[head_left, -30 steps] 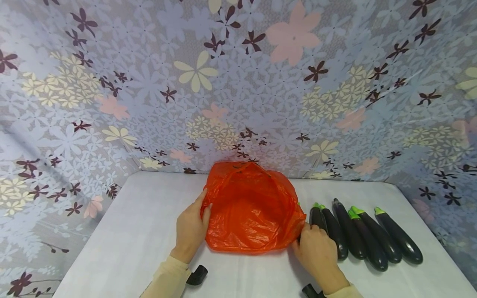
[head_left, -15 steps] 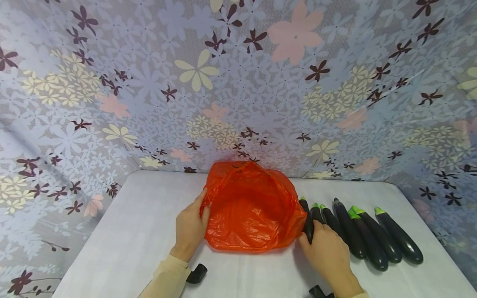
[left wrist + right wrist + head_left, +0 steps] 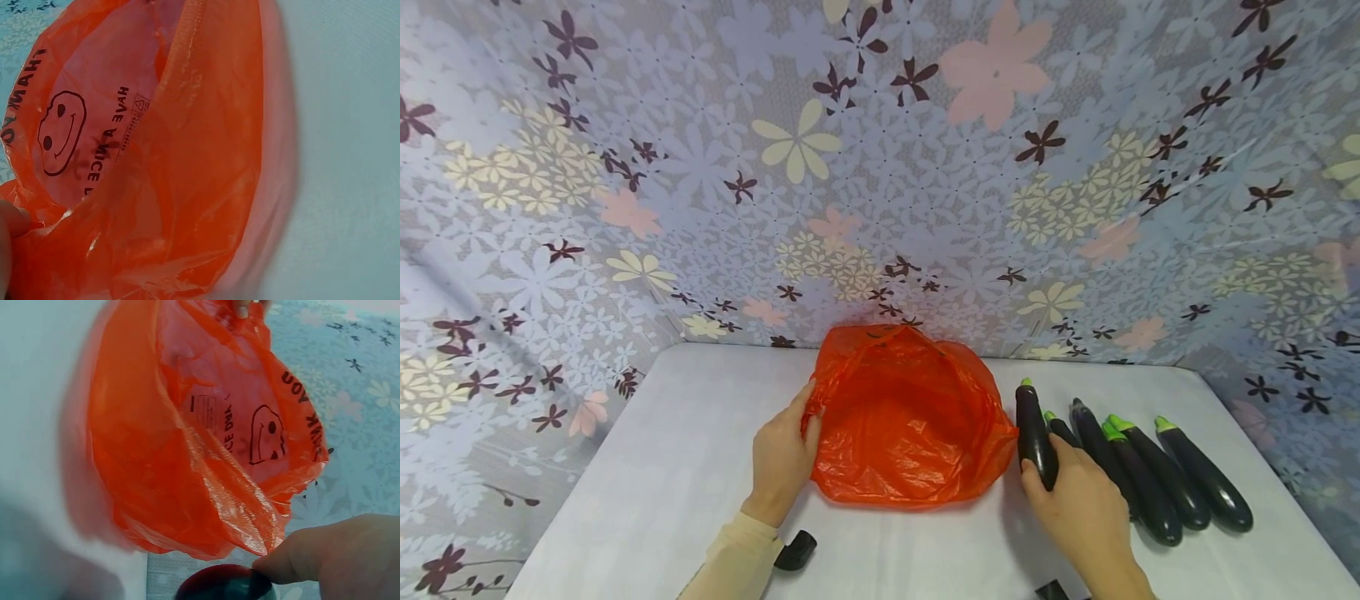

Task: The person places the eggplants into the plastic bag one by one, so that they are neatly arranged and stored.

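Note:
My right hand [image 3: 1078, 496] grips the lower end of a dark purple eggplant [image 3: 1032, 425] with a green stem tip, just right of a red plastic bag [image 3: 895, 442]. In the right wrist view, the thumb presses on the glossy rounded end of the eggplant [image 3: 219, 584]. My left hand [image 3: 782, 454] pinches the left side of the bag's rim, and the mouth gapes toward me. A smiley face and lettering show on the bag [image 3: 206, 162] in the left wrist view. Only a bit of the left hand [image 3: 6, 240] appears there.
Several more eggplants [image 3: 1202, 475] lie side by side on the right of the white table [image 3: 685, 467]. A flowered cloth [image 3: 880, 183] hangs behind and beside the table. Black pieces [image 3: 796, 550] sit at the wrists.
My right hand has left the bag's right edge and shifted right. It now grips an eggplant, which appears higher and farther right than those by the bag earlier. The left hand stays put.

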The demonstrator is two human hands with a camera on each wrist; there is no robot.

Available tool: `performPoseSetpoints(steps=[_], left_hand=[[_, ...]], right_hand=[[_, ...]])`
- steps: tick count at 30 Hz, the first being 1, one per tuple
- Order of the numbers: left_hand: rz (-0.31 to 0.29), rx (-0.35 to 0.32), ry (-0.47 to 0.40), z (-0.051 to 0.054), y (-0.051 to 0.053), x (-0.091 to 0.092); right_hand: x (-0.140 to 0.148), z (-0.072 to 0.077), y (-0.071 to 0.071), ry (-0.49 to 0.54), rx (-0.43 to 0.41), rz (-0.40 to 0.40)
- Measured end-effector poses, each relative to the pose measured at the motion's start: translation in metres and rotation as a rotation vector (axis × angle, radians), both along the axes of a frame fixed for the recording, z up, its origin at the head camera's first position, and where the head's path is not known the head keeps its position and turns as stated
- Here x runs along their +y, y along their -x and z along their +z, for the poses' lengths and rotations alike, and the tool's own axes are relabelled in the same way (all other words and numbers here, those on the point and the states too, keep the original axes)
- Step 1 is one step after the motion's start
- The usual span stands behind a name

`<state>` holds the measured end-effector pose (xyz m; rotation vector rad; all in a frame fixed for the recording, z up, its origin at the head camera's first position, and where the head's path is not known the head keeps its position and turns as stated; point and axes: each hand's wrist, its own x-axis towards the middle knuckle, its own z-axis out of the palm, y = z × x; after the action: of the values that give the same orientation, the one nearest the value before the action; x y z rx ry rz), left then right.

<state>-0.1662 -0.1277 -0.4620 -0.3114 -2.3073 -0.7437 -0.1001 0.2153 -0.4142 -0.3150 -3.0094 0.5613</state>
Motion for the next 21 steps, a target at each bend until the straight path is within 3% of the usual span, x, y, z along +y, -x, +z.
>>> performPoseSetpoints(steps=[10, 21], left_hand=[[-0.009, 0.019, 0.000, 0.001, 0.001, -0.001], [-0.002, -0.006, -0.005, -0.001, 0.000, -0.002]], right_hand=[[0.001, 0.001, -0.010, 0.045, 0.112, -0.016], [-0.008, 0.007, -0.019, 0.053, 0.324, -0.047]])
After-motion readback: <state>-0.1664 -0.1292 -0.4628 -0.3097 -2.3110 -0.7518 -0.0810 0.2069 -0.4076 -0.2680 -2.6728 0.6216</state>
